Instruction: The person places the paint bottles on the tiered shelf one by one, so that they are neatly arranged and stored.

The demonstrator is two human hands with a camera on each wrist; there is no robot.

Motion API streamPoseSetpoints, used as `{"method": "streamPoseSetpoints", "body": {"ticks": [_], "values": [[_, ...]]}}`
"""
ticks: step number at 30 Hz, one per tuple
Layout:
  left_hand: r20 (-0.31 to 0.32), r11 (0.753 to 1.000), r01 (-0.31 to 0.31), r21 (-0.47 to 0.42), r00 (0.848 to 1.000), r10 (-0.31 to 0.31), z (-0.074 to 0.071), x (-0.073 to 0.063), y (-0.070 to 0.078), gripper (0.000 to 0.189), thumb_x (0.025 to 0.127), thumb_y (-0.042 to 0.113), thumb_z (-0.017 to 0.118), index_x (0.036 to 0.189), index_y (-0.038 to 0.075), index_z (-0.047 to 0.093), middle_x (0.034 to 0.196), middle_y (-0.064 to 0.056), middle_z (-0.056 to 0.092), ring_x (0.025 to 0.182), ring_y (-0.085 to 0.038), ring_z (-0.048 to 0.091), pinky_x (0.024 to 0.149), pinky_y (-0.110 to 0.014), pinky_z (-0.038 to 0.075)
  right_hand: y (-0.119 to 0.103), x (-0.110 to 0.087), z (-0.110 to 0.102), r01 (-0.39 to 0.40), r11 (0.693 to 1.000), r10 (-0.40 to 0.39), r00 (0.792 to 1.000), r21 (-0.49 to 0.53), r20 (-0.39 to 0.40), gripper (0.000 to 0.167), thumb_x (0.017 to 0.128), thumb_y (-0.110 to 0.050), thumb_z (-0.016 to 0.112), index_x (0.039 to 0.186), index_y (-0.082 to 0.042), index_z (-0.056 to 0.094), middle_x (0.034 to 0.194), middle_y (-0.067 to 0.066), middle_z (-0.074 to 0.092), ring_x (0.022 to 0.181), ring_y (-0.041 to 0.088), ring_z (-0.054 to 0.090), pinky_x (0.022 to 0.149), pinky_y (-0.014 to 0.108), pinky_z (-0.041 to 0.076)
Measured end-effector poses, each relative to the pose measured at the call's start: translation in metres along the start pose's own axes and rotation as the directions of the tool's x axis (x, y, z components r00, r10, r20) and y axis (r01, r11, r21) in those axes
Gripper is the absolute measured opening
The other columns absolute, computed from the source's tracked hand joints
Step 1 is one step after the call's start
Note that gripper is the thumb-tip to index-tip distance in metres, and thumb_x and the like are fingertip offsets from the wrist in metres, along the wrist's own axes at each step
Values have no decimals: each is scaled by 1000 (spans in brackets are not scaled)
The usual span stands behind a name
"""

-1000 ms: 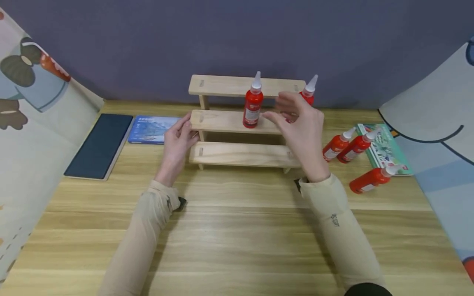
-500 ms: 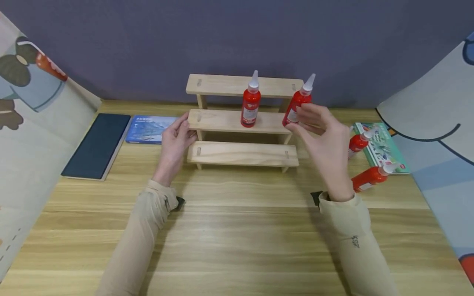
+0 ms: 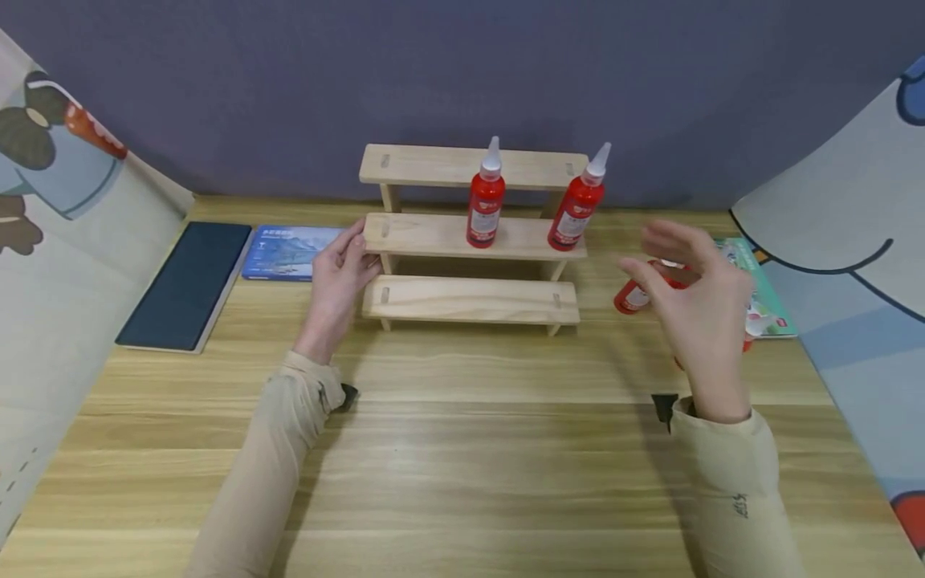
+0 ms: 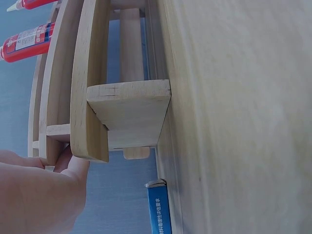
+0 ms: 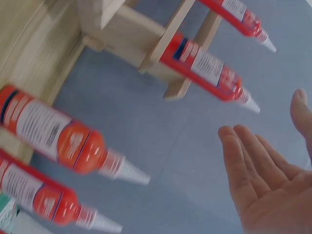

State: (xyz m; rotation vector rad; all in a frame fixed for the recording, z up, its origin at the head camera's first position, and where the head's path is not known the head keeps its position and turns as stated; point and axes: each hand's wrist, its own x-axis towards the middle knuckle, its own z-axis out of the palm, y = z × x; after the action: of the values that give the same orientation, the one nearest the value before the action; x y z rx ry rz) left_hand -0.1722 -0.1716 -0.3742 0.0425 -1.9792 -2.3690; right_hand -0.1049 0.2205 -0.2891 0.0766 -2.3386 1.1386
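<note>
A three-step wooden display stand (image 3: 470, 299) stands at the back of the table. My left hand (image 3: 335, 285) holds the left end of its middle step, thumb and fingers at the board's edge in the left wrist view. Two red bottles with white pointed nozzles stand upright on that step: one right of centre (image 3: 485, 210), one at the right end (image 3: 576, 217). My right hand (image 3: 697, 321) is in the air with fingers and thumb apart, holding nothing. Behind it, partly hidden, more red bottles stand on the table, the nearest-left bottle (image 3: 632, 299) showing its base and label.
A dark tablet-like slab (image 3: 186, 285) and a blue box (image 3: 285, 255) with a mountain picture lie left of the stand. A green illustrated book (image 3: 776, 309) lies at the right. Patterned cloths hang at both sides, and a dark wall closes off the back.
My right hand has moved away from the bottle at the step's right end, going right and toward me to the bottles on the table. My left hand has stayed on the stand.
</note>
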Motion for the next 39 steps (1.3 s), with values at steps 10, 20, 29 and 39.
{"method": "streamPoseSetpoints", "body": {"ticks": [10, 20, 29, 39], "values": [[-7, 1000, 12, 2, 1000, -12, 0, -1, 2, 52, 117, 24, 44, 166, 7, 38, 163, -21, 46, 143, -35, 53, 116, -36, 48, 22, -7, -27, -71, 996, 71, 997, -51, -17, 47, 91, -13, 90, 135, -13, 74, 125, 4, 77, 105, -3, 69, 86, 11, 55], [-14, 1000, 10, 9, 1000, -10, 0, -1, 1, 52, 117, 23, 44, 165, 7, 39, 161, -21, 47, 141, -36, 54, 116, -35, 48, 43, -15, -50, -93, 980, 99, 995, -179, 23, 53, 94, -17, 88, 143, -13, 70, 133, 11, 74, 107, -17, 60, 99, 9, 49], [0, 1000, 12, 7, 1000, -12, 1, 0, 1, 52, 117, 24, 44, 166, 7, 38, 163, -21, 45, 143, -36, 53, 117, -35, 47, 57, -26, -67, -198, 953, 207, 978, -231, 14, 49, 102, -27, 78, 148, -16, 66, 141, 14, 69, 112, -15, 57, 106, 11, 42], [-6, 1000, 12, 19, 1000, -12, 0, -2, 3, 52, 117, 25, 43, 166, 7, 38, 161, -21, 47, 136, -33, 58, 118, -36, 47, 57, -27, -76, -125, 966, 108, 990, -225, -86, 45, 100, -18, 80, 144, -11, 69, 137, 11, 71, 109, -18, 56, 105, 11, 45]]}}
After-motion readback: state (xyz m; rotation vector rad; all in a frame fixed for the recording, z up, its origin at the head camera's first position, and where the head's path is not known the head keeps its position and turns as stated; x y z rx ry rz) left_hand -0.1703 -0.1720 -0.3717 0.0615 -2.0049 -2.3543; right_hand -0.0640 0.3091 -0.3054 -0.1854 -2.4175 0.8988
